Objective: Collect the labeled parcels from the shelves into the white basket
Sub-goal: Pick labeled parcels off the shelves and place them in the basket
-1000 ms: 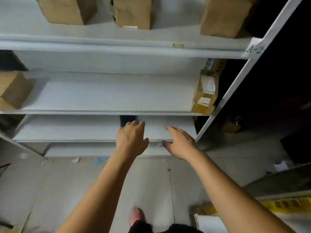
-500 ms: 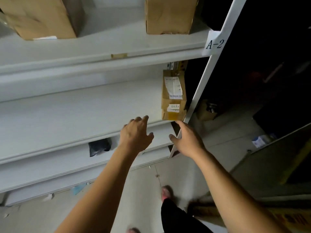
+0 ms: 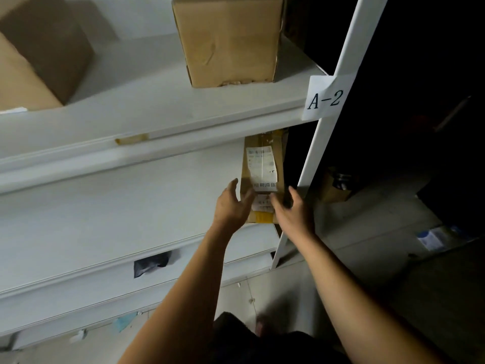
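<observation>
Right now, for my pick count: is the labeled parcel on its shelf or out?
On the shelf: the parcel stands upright at its right end.

The middle shelf (image 3: 105,206) lies bare across the left and centre of the frame, giving a hand wide room. At its right end the parcel (image 3: 265,174) stands close to the post (image 3: 328,127), with only a narrow dark gap between them. The upper shelf (image 3: 157,143) overhangs the parcel's far end.

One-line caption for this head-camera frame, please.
Left hand and right hand flank a labeled parcel at the right end of the shelf, below the A-2 tag.
</observation>
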